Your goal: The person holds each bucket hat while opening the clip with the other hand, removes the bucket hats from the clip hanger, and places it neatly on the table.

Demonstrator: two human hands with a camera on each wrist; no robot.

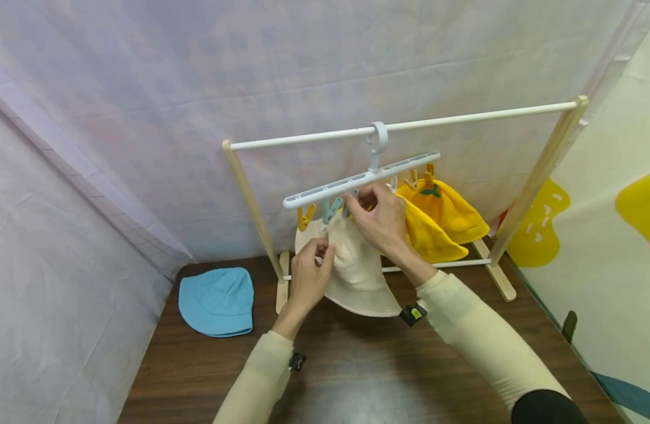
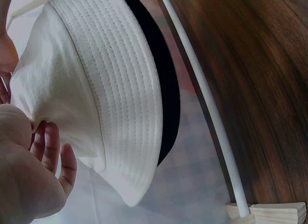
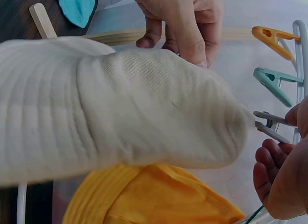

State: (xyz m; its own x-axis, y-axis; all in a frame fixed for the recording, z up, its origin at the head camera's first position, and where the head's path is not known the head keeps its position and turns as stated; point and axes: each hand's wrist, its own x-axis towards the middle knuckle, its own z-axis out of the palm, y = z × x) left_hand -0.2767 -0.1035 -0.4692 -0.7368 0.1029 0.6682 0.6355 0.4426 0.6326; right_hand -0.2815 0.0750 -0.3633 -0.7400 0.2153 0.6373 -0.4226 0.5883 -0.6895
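A cream bucket hat hangs below the white clip hanger. My left hand pinches a fold of its crown, as the left wrist view also shows. My right hand pinches a grey clip at the hanger. In the right wrist view the tips of that clip meet the crown's edge; whether they grip the cloth is hard to tell. Left of it hang a teal clip and an orange clip, both holding nothing.
Yellow hats hang on the hanger's right half. The hanger hooks over the white rod of a wooden-legged rack. A blue hat lies on the dark wooden table at the left. Pale cloth stands behind.
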